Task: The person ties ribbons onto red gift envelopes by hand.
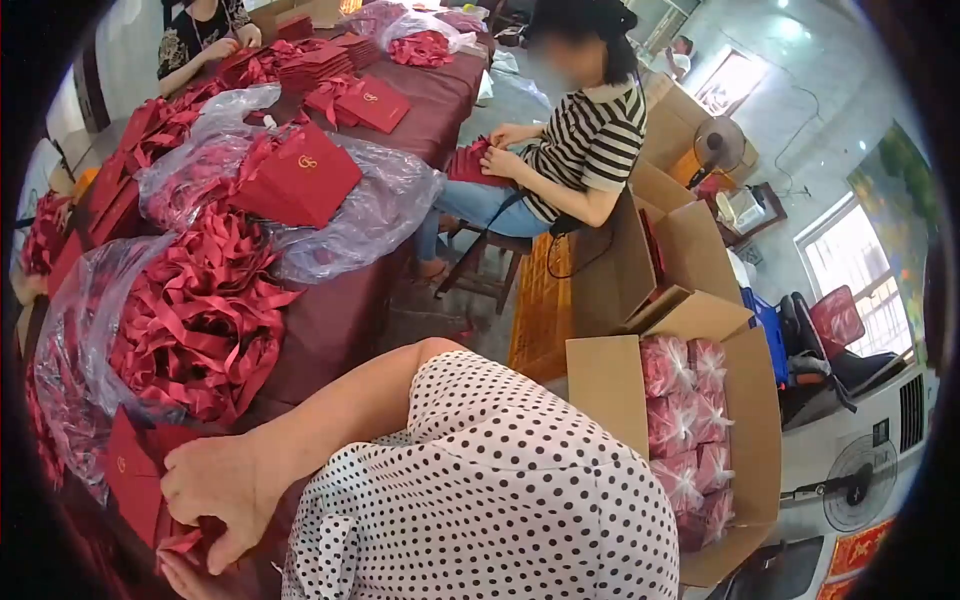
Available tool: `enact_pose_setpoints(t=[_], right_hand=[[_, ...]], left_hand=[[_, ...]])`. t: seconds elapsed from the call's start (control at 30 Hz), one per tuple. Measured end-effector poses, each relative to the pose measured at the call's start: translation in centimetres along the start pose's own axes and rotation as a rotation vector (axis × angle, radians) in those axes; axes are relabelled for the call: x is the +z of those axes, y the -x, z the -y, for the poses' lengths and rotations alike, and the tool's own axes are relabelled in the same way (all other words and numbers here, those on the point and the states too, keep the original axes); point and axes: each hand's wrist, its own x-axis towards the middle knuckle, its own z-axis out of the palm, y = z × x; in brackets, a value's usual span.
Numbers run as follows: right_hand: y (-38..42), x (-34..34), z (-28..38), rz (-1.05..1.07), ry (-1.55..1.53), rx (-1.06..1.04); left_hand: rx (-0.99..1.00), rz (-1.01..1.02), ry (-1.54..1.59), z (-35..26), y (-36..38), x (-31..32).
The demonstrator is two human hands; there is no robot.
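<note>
At the lower left, my right hand [222, 490] is closed over a red paper bag [132, 478] with a gold logo, its thumb and fingers pinching a red ribbon [182, 540]. Only a few fingers of my left hand [188, 576] show at the bottom edge, close under the ribbon and the right thumb; what they grip is hidden. Just above the bag lies a large heap of loose red ribbons [200, 320] in a clear plastic bag [75, 350]. Behind the heap, another red bag [300, 178] rests on plastic.
Beyond, a seated co-worker in a striped shirt [590, 140] handles red material. Another person [205, 35] works at the far table end. Stacked red bags [315, 68] lie on the table. An open carton [750, 450] of wrapped red packs stands at right, near fans.
</note>
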Motion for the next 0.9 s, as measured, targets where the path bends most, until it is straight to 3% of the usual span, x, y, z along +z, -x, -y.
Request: enact_pose_setpoints(t=[0.03,0.07,0.1,0.17,0.27,0.4,0.47,0.5,0.57,0.6,0.67,0.7,0.77,0.8,0.83,0.87,0.9], right_hand=[[-0.1,0.4,-0.1,-0.055,-0.017,-0.007],[-0.3,0.7,-0.2,-0.109,-0.037,-0.016],[-0.9,0.4,0.0,-0.126,-0.081,0.029],[-1.7,-0.5,0.3,-0.165,0.024,-0.018],[-1.9,-0.2,0.2,-0.201,0.139,-0.024],[-2.7,-0.2,-0.3,-0.079,-0.06,0.072],[-3.1,0.8,-0.9,-0.156,-0.254,0.069],[-3.1,0.4,-0.4,-0.146,-0.26,0.064],[-2.8,-1.2,1.0,-0.15,-0.718,0.237],[-2.7,-1.0,0.7,-0.146,-0.724,0.135],[-2.4,-0.5,-0.2,-0.066,-0.782,0.194],[-2.1,0.0,-0.7,0.005,-0.842,0.254],[-0.9,1.2,-1.6,0.003,-1.042,0.28],[-0.6,1.9,-1.9,0.012,-1.201,0.318],[-0.3,2.0,-2.3,0.048,-1.181,0.392],[0.2,1.9,-2.9,0.093,-1.162,0.461],[0.6,2.6,-3.7,0.006,-0.937,0.301]], left_hand=[[-0.081,-0.101,0.089,0.5,0.1,0.1],[0.066,-0.179,-0.548,3.8,0.4,-1.6],[0.066,-0.178,-0.548,3.4,0.3,-1.5],[-0.414,-0.17,0.902,2.3,0.0,-1.7],[-0.459,-0.215,1.116,1.8,-0.5,-2.0],[-0.516,-0.319,1.429,2.5,-0.8,-2.7],[-0.373,-0.372,0.836,3.6,-0.9,-2.4],[-0.184,-0.42,0.656,-1.5,-1.2,2.1],[-0.133,-0.128,0.309,-2.0,0.2,1.5],[-0.133,-0.138,0.312,0.4,0.5,0.6],[0.329,-0.097,0.216,6.4,0.3,-1.3],[0.361,-0.103,-0.022,1.7,-0.5,0.7],[0.209,-0.138,-0.12,5.5,0.4,-1.5],[0.21,-0.033,-0.225,5.9,0.5,-2.9],[0.149,-0.036,-0.052,4.5,1.3,-2.3],[0.135,-0.215,-0.218,3.2,1.8,-1.0],[0.127,-0.138,-0.263,2.6,1.6,-1.8]])
